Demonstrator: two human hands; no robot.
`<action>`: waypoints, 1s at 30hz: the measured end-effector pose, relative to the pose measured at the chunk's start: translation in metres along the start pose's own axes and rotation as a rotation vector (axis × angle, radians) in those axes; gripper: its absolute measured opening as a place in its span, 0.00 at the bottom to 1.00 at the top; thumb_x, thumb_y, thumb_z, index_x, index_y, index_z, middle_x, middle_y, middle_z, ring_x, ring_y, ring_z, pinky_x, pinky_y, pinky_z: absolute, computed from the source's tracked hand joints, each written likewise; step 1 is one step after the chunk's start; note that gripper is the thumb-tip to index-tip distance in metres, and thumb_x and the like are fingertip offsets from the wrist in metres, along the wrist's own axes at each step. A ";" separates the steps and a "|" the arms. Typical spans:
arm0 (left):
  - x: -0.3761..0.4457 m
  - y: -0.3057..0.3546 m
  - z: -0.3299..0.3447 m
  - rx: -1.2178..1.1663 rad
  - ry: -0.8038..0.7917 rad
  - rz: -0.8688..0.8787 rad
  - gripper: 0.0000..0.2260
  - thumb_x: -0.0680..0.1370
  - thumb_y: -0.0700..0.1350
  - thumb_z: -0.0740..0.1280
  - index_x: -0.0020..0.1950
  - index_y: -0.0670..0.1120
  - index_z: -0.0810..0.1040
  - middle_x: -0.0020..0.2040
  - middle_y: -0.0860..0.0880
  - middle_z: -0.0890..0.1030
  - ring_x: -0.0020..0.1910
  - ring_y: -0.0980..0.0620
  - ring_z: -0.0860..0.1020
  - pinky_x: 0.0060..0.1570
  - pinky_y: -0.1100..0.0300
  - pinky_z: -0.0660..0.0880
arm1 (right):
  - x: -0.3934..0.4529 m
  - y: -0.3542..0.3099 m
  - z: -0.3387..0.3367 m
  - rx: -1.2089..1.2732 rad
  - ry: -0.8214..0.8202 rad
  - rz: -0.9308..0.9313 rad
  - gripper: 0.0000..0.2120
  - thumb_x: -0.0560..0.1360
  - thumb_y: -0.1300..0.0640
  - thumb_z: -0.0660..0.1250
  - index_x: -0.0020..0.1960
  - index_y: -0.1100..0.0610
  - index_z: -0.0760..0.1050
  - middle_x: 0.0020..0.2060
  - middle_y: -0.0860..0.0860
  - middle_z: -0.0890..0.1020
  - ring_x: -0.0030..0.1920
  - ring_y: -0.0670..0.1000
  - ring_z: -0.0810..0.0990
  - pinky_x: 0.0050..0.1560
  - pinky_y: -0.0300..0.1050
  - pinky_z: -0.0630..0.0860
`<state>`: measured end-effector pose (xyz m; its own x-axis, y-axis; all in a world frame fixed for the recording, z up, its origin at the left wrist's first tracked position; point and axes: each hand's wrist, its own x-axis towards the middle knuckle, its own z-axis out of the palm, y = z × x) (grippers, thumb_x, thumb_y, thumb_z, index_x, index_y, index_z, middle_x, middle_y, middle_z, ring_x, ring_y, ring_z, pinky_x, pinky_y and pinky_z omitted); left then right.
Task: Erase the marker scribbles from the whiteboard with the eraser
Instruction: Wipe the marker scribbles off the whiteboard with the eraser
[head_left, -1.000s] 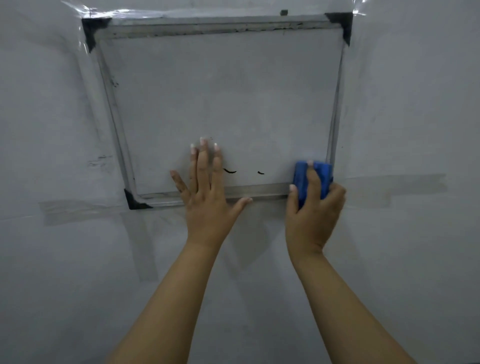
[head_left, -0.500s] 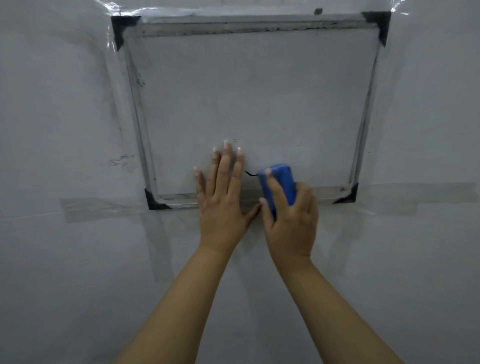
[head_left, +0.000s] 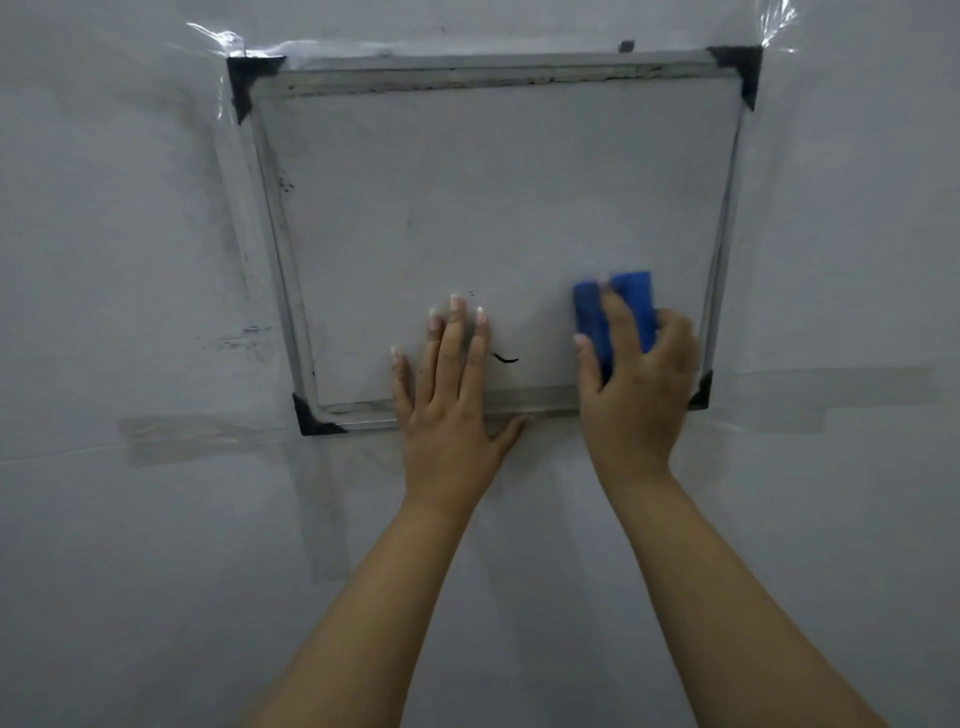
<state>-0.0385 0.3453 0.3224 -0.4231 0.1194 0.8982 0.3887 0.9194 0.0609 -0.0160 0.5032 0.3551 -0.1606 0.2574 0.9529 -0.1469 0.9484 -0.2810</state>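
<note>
The right hand (head_left: 636, 384) grips the blue eraser (head_left: 615, 312), pressed on the whiteboard (head_left: 493, 208). A black scribble (head_left: 505, 357) lies at its 9 o'clock, just beside the flat, spread left hand (head_left: 449, 395).

Bare forearms, no sleeves; left hand (head_left: 448, 410) & right hand (head_left: 631, 395) w/ pale nails.

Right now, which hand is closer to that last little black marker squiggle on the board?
Left. The left hand lies flat with its fingers just beside the black mark, nearly touching. The right hand, holding the blue eraser, is farther off to the mark's right.
</note>
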 end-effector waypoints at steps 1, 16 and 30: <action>0.000 0.000 -0.001 0.005 -0.001 -0.001 0.46 0.72 0.66 0.68 0.81 0.47 0.51 0.82 0.48 0.48 0.81 0.47 0.47 0.76 0.38 0.49 | 0.007 0.002 -0.002 0.029 0.043 0.106 0.22 0.77 0.49 0.64 0.70 0.49 0.69 0.53 0.61 0.73 0.49 0.59 0.73 0.50 0.55 0.76; 0.060 0.023 -0.024 -0.013 -0.017 0.114 0.49 0.71 0.67 0.66 0.81 0.44 0.47 0.82 0.46 0.45 0.80 0.45 0.42 0.76 0.35 0.44 | 0.048 -0.021 0.000 0.026 0.070 0.027 0.22 0.76 0.49 0.65 0.69 0.51 0.70 0.53 0.61 0.73 0.48 0.58 0.73 0.45 0.50 0.76; 0.059 0.016 -0.022 -0.141 -0.015 0.150 0.43 0.72 0.53 0.69 0.81 0.47 0.50 0.82 0.48 0.48 0.81 0.49 0.44 0.77 0.38 0.46 | 0.076 -0.002 -0.010 -0.023 0.062 -0.061 0.22 0.77 0.48 0.64 0.70 0.50 0.69 0.54 0.61 0.73 0.49 0.57 0.73 0.47 0.47 0.74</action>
<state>-0.0391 0.3589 0.3859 -0.3636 0.2578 0.8952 0.5585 0.8294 -0.0120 -0.0185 0.5223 0.4297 -0.0914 0.2094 0.9735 -0.1322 0.9664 -0.2203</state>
